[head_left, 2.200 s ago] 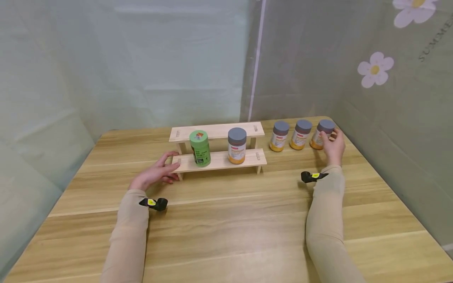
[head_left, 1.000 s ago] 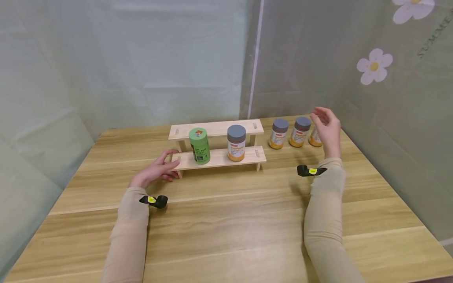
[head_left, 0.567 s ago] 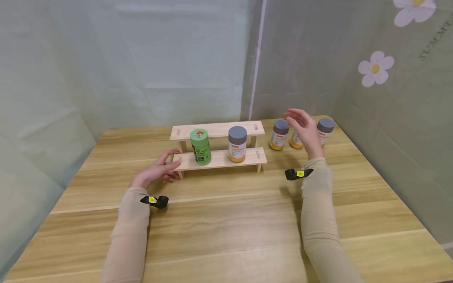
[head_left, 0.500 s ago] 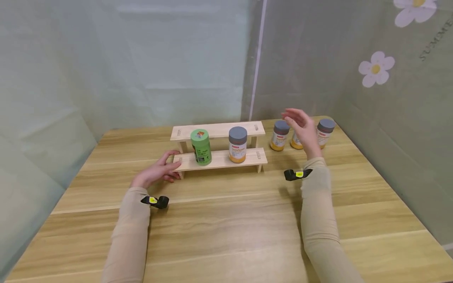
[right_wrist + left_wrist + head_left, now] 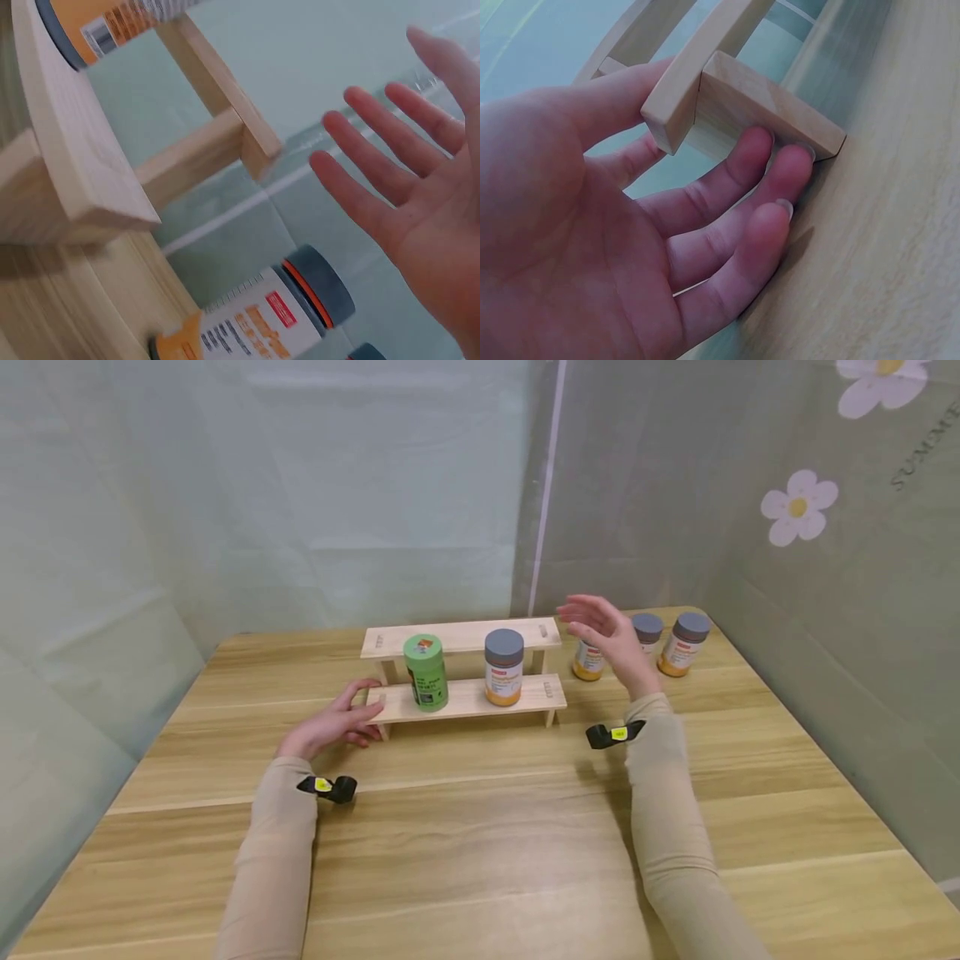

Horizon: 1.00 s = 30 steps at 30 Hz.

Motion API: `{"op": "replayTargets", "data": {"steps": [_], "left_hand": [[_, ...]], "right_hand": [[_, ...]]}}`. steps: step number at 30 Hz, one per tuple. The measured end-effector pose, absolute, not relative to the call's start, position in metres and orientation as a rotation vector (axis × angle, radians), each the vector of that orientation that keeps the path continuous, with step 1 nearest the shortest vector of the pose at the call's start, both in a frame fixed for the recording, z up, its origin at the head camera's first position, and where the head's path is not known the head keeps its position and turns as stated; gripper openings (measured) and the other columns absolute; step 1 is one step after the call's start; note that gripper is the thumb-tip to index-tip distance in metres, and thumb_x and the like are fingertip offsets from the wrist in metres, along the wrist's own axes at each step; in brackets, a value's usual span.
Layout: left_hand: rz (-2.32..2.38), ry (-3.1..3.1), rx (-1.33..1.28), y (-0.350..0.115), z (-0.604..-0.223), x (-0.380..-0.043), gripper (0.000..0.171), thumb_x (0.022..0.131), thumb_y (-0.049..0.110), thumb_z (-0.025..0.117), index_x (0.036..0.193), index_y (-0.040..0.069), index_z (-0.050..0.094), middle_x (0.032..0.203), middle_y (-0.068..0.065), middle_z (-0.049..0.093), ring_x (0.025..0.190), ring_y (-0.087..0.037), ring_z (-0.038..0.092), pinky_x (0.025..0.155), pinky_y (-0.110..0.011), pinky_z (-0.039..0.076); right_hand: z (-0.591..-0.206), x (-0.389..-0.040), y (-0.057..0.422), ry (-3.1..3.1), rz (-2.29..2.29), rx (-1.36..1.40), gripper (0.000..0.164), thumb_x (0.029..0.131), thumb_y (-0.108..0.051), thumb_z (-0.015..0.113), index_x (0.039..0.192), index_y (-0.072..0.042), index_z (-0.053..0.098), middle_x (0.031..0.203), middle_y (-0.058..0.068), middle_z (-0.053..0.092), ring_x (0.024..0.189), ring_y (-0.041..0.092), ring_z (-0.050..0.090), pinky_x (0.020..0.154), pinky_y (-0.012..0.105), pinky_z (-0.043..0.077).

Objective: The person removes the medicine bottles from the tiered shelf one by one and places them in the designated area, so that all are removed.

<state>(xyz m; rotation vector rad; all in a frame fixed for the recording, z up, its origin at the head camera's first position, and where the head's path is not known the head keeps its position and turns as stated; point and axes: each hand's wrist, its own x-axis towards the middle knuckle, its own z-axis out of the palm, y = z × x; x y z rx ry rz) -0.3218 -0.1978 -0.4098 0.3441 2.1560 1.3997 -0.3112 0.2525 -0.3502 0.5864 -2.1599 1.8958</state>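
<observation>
My left hand [image 5: 330, 725] grips the left end of a two-step wooden shelf [image 5: 465, 700], and in the left wrist view its fingertips press against the shelf leg [image 5: 769, 101]. On the lower step stand a green bottle [image 5: 427, 677] and a grey-capped bottle [image 5: 503, 668] with an orange base. Right of the shelf, three matching grey-capped bottles line up: a left one [image 5: 588, 662], a middle one [image 5: 647, 628] and a right one [image 5: 682, 647]. My right hand [image 5: 609, 637], fingers spread and holding nothing, hovers above the left one and partly covers it and the middle one.
The shelf's upper step [image 5: 459, 637] carries nothing. Everything stands on a wood-grain table [image 5: 480, 843], near its back edge. Hanging cloth [image 5: 337, 485] walls in the back and both sides, with a flower print on the right.
My right hand has let go of the right bottle in the row, risen, and moved left over the row to the left bottle. The left hand keeps its place on the shelf.
</observation>
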Motion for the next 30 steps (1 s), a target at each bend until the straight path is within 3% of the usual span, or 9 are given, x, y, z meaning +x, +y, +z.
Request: {"op": "replayTargets", "data": {"steps": [10,20,30], "left_hand": [[1.407,2.158,0.343,-0.2,-0.408,-0.321,0.065,0.102,0.039,0.046,0.152,0.022,0.008,0.12,-0.022,0.054,0.09,-0.016,0.066,0.077,-0.029,0.054],[1.394,2.162,0.338,-0.199,-0.407,-0.322,0.066,0.101,0.04,0.047,0.152,0.023,0.007,0.121,-0.022,0.051,0.093,-0.017,0.066,0.077,-0.029,0.054],[1.395,2.157,0.341,-0.197,-0.408,-0.322,0.066,0.102,0.039,0.046,0.152,0.022,0.007,0.12,-0.021,0.053,0.093,-0.017,0.065,0.077,-0.029,0.054]], "right_hand": [[-0.35,-0.315,0.225,-2.301,1.909,0.832,0.05,0.096,-0.013,0.06,0.142,-0.006,0.042,0.138,0.022,0.053,0.13,0.034,0.051,0.099,0.029,0.049],[-0.348,-0.312,0.206,-2.36,1.925,0.874,0.058,0.093,-0.021,0.066,0.143,-0.009,0.042,0.143,0.019,0.049,0.131,0.025,0.05,0.105,0.036,0.045],[-0.352,-0.313,0.201,-2.437,1.897,0.821,0.058,0.091,-0.017,0.068,0.143,-0.009,0.043,0.144,0.016,0.049,0.133,0.031,0.048,0.107,0.041,0.043]]}}
